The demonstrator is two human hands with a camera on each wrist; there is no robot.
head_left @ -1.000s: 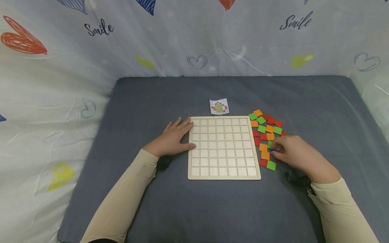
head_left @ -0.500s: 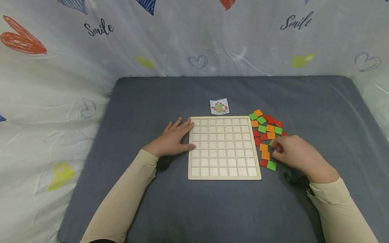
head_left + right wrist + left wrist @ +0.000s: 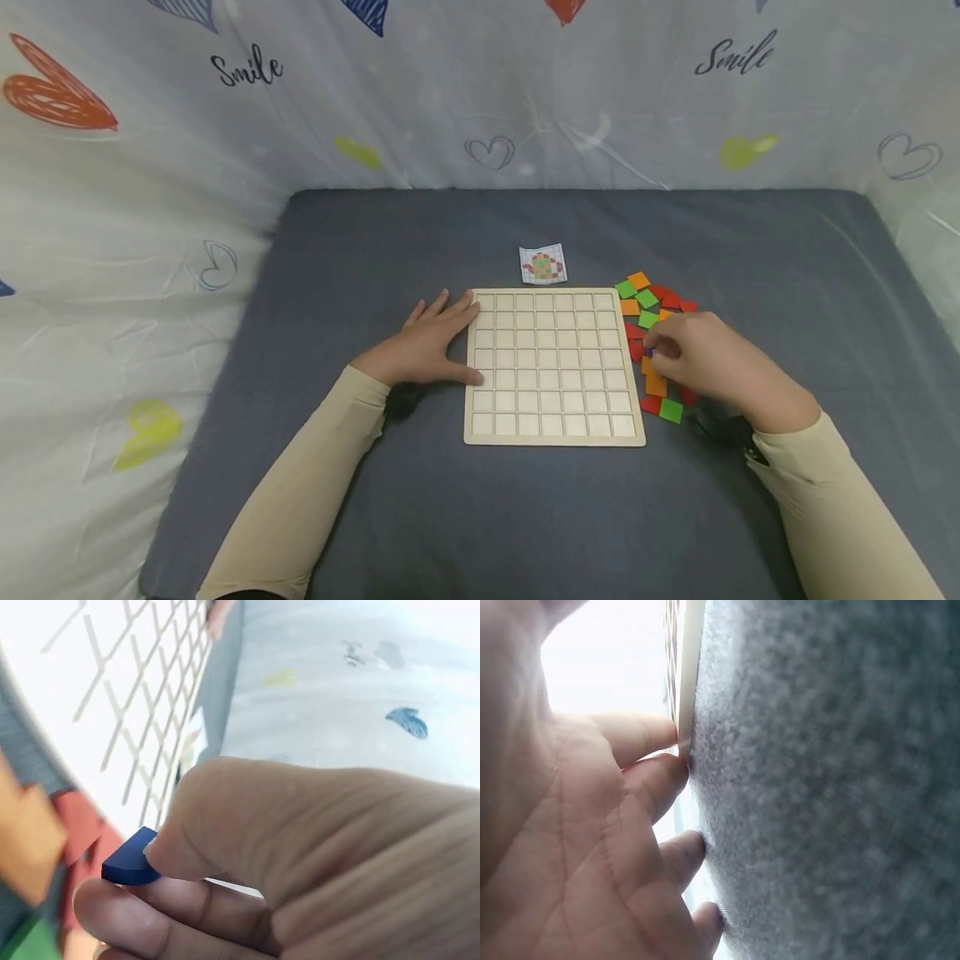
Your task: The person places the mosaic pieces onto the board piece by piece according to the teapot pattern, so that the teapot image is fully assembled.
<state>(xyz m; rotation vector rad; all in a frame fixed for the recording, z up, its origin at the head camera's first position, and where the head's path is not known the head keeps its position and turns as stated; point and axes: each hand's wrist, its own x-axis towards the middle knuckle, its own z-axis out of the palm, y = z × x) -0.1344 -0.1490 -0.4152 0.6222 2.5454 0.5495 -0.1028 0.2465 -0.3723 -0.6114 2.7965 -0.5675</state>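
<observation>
Right hand [image 3: 708, 358], pinching blue piece [image 3: 131, 859], had just shifted left and far over coloured tiles [image 3: 656, 383], bringing it just right of grid board [image 3: 555, 367], unplaced; left hand [image 3: 423, 346], fingers spread, touched board's left edge.

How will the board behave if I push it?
The board looks stiff, its edges running straight. Lying flat on the grey cloth, it would probably slide rather than tip. Being thin, it may be light.

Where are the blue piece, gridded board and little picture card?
Blue piece [image 3: 130, 853], right wrist view: its flat face.
Gridded board [image 3: 549, 359], head view: a cell near its middle.
Picture card [image 3: 543, 265], head view: middle of its printed face.
</observation>
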